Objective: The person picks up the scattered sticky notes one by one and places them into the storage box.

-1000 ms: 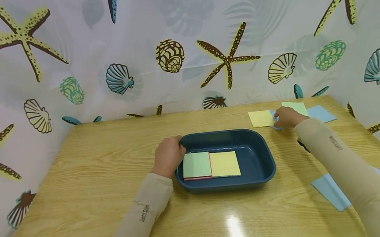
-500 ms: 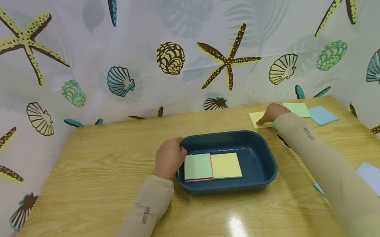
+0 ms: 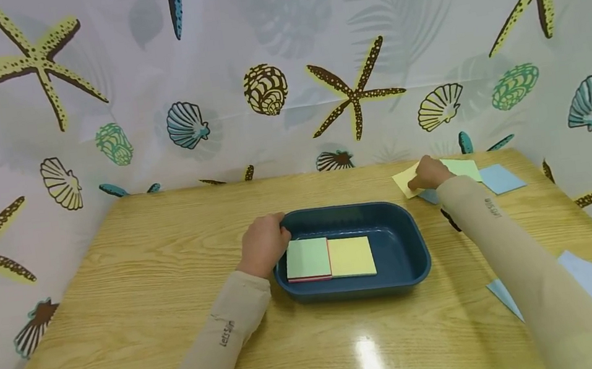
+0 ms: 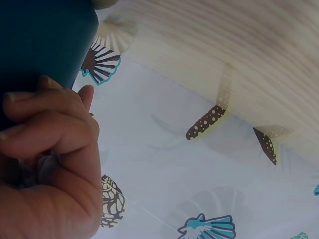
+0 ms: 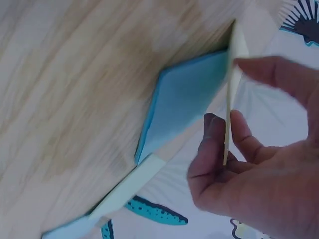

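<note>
My left hand (image 3: 263,246) grips the left rim of the dark blue tray (image 3: 414,269); in the left wrist view its fingers (image 4: 55,119) curl at the tray's edge (image 4: 75,45). Inside the tray lie a green pad (image 3: 308,259) and a yellow pad (image 3: 352,257), side by side. At the back right my right hand (image 3: 430,173) pinches a yellow note pad (image 3: 405,181). The right wrist view shows that pad (image 5: 230,94) on edge between the thumb and fingers of the hand (image 5: 269,164), lifted off a blue pad (image 5: 192,97).
Right of my right hand lie a green pad (image 3: 462,169) and a light blue pad (image 3: 502,178). Nearer, partly behind my right sleeve, are a blue sheet (image 3: 504,297) and a pale lilac sheet (image 3: 591,278). A patterned cloth (image 3: 221,44) hangs behind the wooden table (image 3: 160,258).
My right hand has moved left from the blue pad to the yellow pad, taken hold of it and tilted it up. My left hand stays on the tray rim.
</note>
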A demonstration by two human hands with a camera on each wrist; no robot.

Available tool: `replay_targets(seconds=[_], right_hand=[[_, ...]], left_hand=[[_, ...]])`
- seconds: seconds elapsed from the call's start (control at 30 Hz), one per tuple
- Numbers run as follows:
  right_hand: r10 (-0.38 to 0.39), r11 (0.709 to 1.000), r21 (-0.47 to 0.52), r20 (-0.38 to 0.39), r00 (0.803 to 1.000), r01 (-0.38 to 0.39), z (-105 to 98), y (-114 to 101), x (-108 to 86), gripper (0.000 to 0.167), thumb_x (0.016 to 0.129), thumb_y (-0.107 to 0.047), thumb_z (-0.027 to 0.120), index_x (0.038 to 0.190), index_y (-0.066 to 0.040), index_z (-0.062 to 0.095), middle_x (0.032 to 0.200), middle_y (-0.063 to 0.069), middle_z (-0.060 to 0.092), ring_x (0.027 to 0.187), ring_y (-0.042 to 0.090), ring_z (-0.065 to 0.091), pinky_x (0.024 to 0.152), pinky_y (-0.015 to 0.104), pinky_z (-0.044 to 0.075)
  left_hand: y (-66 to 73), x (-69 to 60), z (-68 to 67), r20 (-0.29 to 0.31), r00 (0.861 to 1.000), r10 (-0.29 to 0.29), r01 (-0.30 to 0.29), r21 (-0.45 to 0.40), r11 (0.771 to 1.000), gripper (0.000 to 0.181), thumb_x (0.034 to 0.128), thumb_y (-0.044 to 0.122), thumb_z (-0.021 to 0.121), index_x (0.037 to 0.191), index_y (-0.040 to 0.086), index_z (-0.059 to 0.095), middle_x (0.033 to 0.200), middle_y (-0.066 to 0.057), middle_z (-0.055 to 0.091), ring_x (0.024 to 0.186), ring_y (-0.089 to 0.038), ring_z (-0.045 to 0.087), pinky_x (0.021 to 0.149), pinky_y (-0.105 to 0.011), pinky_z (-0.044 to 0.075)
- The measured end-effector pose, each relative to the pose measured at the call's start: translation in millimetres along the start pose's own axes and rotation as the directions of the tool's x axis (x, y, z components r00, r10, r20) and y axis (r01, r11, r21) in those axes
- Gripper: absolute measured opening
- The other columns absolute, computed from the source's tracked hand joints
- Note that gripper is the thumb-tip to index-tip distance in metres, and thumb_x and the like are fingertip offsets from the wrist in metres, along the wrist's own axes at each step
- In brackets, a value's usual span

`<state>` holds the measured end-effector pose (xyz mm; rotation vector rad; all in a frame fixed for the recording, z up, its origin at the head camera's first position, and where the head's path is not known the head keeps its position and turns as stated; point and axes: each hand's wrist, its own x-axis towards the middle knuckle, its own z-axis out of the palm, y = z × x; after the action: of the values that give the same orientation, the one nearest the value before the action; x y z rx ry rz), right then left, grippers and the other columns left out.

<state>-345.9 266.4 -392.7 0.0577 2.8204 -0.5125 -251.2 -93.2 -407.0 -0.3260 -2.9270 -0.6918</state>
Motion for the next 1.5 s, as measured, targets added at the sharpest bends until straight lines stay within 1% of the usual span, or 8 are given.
replay_targets(seconds=[0.17, 0.4, 0.57, 0.8, 0.93, 1.1, 1.3, 1.5], right_hand=[[0.071, 0.992, -0.103, 0.004, 0.997, -0.070, 4, 9, -2.6, 0.085, 0.083, -0.052, 0.064, 0.118, 0.021, 0.040, 0.116, 0.042, 0.041, 0.106, 0.056, 0.043, 0.085, 0.058, 0.042], [0.169, 0.983, -0.082, 0.025, 0.985, -0.166, 5, 13, 1.3, 0.121, 0.082, -0.054, 0.064, 0.137, 0.026, -0.009, 0.131, 0.052, 0.019, 0.121, 0.060, 0.030, 0.098, 0.062, 0.034], [0.191, 0.974, -0.117, -0.016, 0.981, -0.192, 3, 13, 0.3, 0.109, 0.082, -0.051, 0.064, 0.137, 0.025, 0.009, 0.128, 0.050, 0.024, 0.119, 0.060, 0.032, 0.098, 0.065, 0.030], [0.095, 0.975, -0.203, 0.000, 0.996, -0.093, -1, 16, -6.2, 0.075, 0.082, -0.045, 0.065, 0.121, 0.016, 0.048, 0.124, 0.047, 0.031, 0.118, 0.060, 0.029, 0.095, 0.068, 0.026], [0.024, 0.983, -0.180, -0.013, 1.000, -0.026, -6, 9, -13.8, 0.065, 0.082, -0.038, 0.068, 0.115, 0.015, 0.050, 0.119, 0.042, 0.039, 0.114, 0.059, 0.032, 0.094, 0.070, 0.026], [-0.099, 0.992, -0.081, -0.056, 0.993, 0.094, -16, -9, -25.6, 0.077, 0.082, -0.033, 0.071, 0.134, 0.013, 0.039, 0.127, 0.037, 0.041, 0.114, 0.058, 0.033, 0.092, 0.069, 0.027], [-0.291, 0.955, 0.055, -0.038, 0.956, 0.293, -27, -43, -52.0, 0.088, 0.082, -0.022, 0.073, 0.145, 0.013, 0.022, 0.136, 0.037, 0.034, 0.113, 0.049, 0.041, 0.086, 0.057, 0.040], [-0.450, 0.890, 0.084, 0.023, 0.892, 0.447, -30, -88, -93.2, 0.093, 0.080, -0.020, 0.078, 0.148, 0.008, 0.021, 0.139, 0.032, 0.035, 0.106, 0.039, 0.048, 0.082, 0.047, 0.042]], left_hand=[[1.5, -1.6, 0.3, 0.007, 1.000, -0.004, 0.004, 0.001, 1.000, 0.036, 0.0874, 0.002, 0.060, 0.123, 0.002, 0.065, 0.095, -0.015, 0.071, 0.051, -0.013, 0.046, 0.045, -0.025, 0.035], [4.6, -3.9, -0.8, 0.000, 1.000, 0.003, -0.003, 0.000, 1.000, 0.036, 0.0869, 0.002, 0.060, 0.122, 0.002, 0.066, 0.094, -0.016, 0.071, 0.049, -0.014, 0.045, 0.044, -0.026, 0.033], [4.5, -3.0, 0.5, 0.004, 1.000, -0.003, 0.003, 0.004, 1.000, 0.036, 0.0871, 0.002, 0.060, 0.122, 0.002, 0.066, 0.096, -0.016, 0.071, 0.052, -0.014, 0.047, 0.044, -0.026, 0.036], [3.3, -3.3, 1.0, 0.005, 1.000, -0.006, 0.006, 0.007, 1.000, 0.036, 0.0869, 0.002, 0.060, 0.122, 0.001, 0.065, 0.098, -0.016, 0.071, 0.053, -0.014, 0.049, 0.045, -0.026, 0.037], [3.1, -3.3, 1.2, 0.014, 1.000, -0.013, 0.013, 0.003, 1.000, 0.036, 0.0872, 0.002, 0.060, 0.123, 0.002, 0.065, 0.099, -0.016, 0.070, 0.052, -0.015, 0.048, 0.045, -0.026, 0.036], [2.2, -3.1, 2.2, 0.022, 1.000, -0.020, 0.020, 0.004, 1.000, 0.036, 0.0875, 0.003, 0.060, 0.123, 0.002, 0.065, 0.099, -0.016, 0.070, 0.053, -0.014, 0.048, 0.045, -0.026, 0.036], [1.0, -0.9, 2.0, 0.010, 1.000, -0.008, 0.008, 0.013, 1.000, 0.036, 0.0870, 0.003, 0.061, 0.122, 0.002, 0.065, 0.096, -0.016, 0.071, 0.054, -0.015, 0.048, 0.046, -0.027, 0.038], [1.3, 1.1, 0.6, 0.010, 1.000, -0.009, 0.009, 0.007, 1.000, 0.036, 0.0872, 0.003, 0.061, 0.123, 0.001, 0.065, 0.098, -0.017, 0.070, 0.056, -0.015, 0.051, 0.047, -0.028, 0.041]])
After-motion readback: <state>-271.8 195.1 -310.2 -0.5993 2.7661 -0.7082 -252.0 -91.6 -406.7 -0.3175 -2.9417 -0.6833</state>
